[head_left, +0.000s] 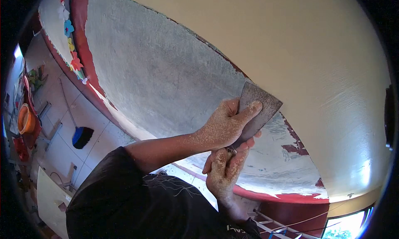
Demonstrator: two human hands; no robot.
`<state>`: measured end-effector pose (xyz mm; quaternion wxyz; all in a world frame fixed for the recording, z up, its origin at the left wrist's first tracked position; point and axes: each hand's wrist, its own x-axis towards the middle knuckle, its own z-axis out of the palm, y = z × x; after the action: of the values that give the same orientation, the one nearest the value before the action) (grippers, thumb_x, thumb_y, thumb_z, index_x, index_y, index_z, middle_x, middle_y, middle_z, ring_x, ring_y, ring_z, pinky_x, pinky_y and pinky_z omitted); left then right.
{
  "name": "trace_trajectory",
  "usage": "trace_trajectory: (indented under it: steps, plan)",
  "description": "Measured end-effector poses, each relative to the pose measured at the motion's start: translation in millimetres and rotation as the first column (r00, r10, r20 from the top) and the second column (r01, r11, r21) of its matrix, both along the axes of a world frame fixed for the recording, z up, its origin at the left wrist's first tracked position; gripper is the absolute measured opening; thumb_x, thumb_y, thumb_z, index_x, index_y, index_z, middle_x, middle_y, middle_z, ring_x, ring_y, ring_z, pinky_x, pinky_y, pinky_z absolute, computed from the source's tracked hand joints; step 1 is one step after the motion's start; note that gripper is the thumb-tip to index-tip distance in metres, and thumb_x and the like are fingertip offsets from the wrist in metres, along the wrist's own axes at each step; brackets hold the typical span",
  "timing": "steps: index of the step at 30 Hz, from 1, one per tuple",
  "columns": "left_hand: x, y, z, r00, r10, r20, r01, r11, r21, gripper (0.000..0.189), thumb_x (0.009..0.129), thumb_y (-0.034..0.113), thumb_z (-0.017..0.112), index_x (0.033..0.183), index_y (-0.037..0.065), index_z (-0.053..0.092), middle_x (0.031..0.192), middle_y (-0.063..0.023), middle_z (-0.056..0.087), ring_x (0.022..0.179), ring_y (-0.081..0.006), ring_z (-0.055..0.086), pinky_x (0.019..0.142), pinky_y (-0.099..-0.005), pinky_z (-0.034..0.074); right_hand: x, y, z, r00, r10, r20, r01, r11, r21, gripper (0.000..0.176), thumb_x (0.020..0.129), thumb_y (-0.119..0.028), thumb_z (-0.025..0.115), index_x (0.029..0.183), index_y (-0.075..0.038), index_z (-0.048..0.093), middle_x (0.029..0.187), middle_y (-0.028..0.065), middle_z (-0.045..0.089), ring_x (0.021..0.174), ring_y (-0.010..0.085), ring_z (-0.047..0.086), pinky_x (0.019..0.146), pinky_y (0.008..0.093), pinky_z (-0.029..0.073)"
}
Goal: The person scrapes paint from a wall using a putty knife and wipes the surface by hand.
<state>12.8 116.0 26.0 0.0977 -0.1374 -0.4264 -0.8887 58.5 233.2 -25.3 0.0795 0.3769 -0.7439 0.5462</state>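
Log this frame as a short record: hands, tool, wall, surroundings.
left: left hand, dust-coated, holds the scraper at its blade, one finger laid along it
right: right hand, just below, fingers wrapped round the scraper's handle end
tool: blade set against the wall
wall: grey bare patch next to cream paint; red paint remnants near the blade
floor: blue brush; orange bucket
decor: paper flowers along the wall's edge
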Motion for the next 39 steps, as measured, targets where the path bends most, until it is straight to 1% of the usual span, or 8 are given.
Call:
trace_trajectory:
  steps: [2, 9, 12, 15, 16, 20, 24, 39]
  plan:
    - [1, 1, 0, 1.0, -0.004, 0.017, 0.004, 1.0, -0.005, 0.044, 0.095, 0.044, 0.046, 0.086, 0.001, 0.055, 0.063, -0.0069, 0.06, 0.051, -0.0092, 0.058, 0.043, -0.0226, 0.046, 1, -5, 5, 0.994, 0.06, 0.091, -0.055, 0.997, -0.053, 0.076, 0.091, 0.003, 0.037, 0.143, -0.009, -0.018, 0.074, 0.0097, 0.048, 0.045, 0.0089, 0.044, 0.04, 0.0227, 0.038]
    - [2, -2, 5, 1.0, 0.007, 0.025, -0.008, 0.999, 0.039, 0.043, 0.095, 0.043, 0.047, 0.086, 0.001, 0.055, 0.063, -0.0069, 0.06, 0.05, -0.0092, 0.058, 0.043, -0.0223, 0.046, 4, -6, 4, 0.994, 0.011, 0.112, -0.005, 0.999, -0.05, 0.076, 0.092, 0.003, 0.036, 0.143, -0.011, -0.018, 0.075, 0.0099, 0.048, 0.046, 0.0093, 0.045, 0.041, 0.0229, 0.038]
    - [6, -4, 6, 0.996, -0.046, 0.072, 0.045, 0.999, 0.012, 0.043, 0.095, 0.042, 0.047, 0.086, 0.001, 0.055, 0.063, -0.0072, 0.06, 0.05, -0.0093, 0.058, 0.043, -0.0223, 0.046, 3, -2, 2, 0.994, 0.105, 0.041, -0.103, 0.994, -0.027, 0.076, 0.092, 0.003, 0.036, 0.143, -0.009, -0.019, 0.075, 0.0099, 0.048, 0.046, 0.0089, 0.045, 0.041, 0.0226, 0.038]
    - [1, -5, 0, 1.0, -0.014, 0.018, 0.014, 1.0, 0.01, 0.043, 0.095, 0.042, 0.047, 0.087, 0.001, 0.055, 0.064, -0.0073, 0.06, 0.05, -0.0093, 0.058, 0.043, -0.022, 0.046, 10, -8, 2, 0.983, 0.0, 0.184, 0.016, 0.997, -0.082, 0.076, 0.092, 0.003, 0.037, 0.142, -0.008, -0.019, 0.073, 0.0088, 0.049, 0.047, 0.0089, 0.046, 0.042, 0.0222, 0.039]
    - [-1, -4, -2, 1.0, 0.001, -0.008, -0.001, 1.0, 0.019, 0.043, 0.095, 0.042, 0.047, 0.087, 0.001, 0.055, 0.064, -0.0073, 0.06, 0.05, -0.0093, 0.058, 0.043, -0.0219, 0.046, 3, -11, -1, 0.997, 0.007, -0.072, -0.009, 0.999, -0.039, 0.061, 0.096, -0.008, 0.035, 0.144, -0.006, -0.003, 0.074, 0.0101, 0.047, 0.039, 0.0098, 0.04, 0.037, 0.0224, 0.037]
    - [6, -8, 9, 0.999, -0.018, 0.038, 0.015, 0.997, 0.072, 0.042, 0.095, 0.042, 0.047, 0.088, 0.002, 0.054, 0.063, -0.007, 0.06, 0.05, -0.0092, 0.058, 0.043, -0.0219, 0.046, 5, -8, 7, 0.997, -0.008, 0.079, 0.008, 1.0, 0.0, 0.078, 0.09, 0.004, 0.039, 0.14, -0.002, -0.021, 0.077, 0.0101, 0.051, 0.049, 0.0087, 0.047, 0.044, 0.0212, 0.041]
    - [3, -11, 6, 0.999, -0.018, 0.038, 0.015, 0.998, 0.069, 0.041, 0.095, 0.043, 0.048, 0.088, 0.002, 0.054, 0.062, -0.0067, 0.06, 0.049, -0.009, 0.057, 0.042, -0.022, 0.045, 8, -9, 5, 0.979, -0.007, 0.205, 0.016, 0.999, -0.041, 0.08, 0.089, 0.004, 0.04, 0.14, -0.003, -0.021, 0.079, 0.0102, 0.051, 0.051, 0.0087, 0.048, 0.045, 0.0213, 0.041]
    - [5, -20, 5, 0.998, -0.041, 0.04, 0.039, 0.999, 0.037, 0.038, 0.094, 0.039, 0.051, 0.092, 0.001, 0.056, 0.068, -0.003, 0.059, 0.054, -0.0078, 0.056, 0.05, -0.0232, 0.049, 2, -12, 0, 1.0, -0.019, 0.015, 0.019, 0.998, 0.053, 0.074, 0.09, 0.003, 0.04, 0.139, 0.004, -0.016, 0.078, 0.0103, 0.049, 0.05, 0.0095, 0.048, 0.045, 0.0226, 0.041]
